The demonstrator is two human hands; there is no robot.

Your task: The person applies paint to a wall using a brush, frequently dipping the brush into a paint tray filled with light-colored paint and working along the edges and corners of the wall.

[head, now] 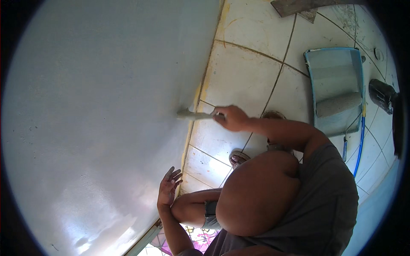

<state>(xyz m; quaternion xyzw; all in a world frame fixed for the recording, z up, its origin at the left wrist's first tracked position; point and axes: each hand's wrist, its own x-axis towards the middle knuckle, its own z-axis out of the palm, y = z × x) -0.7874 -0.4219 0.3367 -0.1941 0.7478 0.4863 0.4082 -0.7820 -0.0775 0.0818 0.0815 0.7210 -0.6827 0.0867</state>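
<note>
My right hand [233,118] grips the handle of a paintbrush [195,115]. Its bristles touch the lower part of a grey painted wall [105,96], close to the yellowish edge where the wall meets the tiled floor. My left hand [169,187] holds nothing; its fingers are spread beside the wall, near my bent knee, and one fingertip looks smeared grey. To the right on the floor lies a blue paint tray [336,75] with grey paint in it, and a paint roller [339,104] rests inside.
A blue pole [361,144] lies beside the tray. Past it is a dark, paint-marked object [381,93]. A wooden board [298,7] is at the top right. White floor tiles [243,73] bear yellow smears along the wall. Patterned pink flooring [203,240] shows beyond a door-frame edge.
</note>
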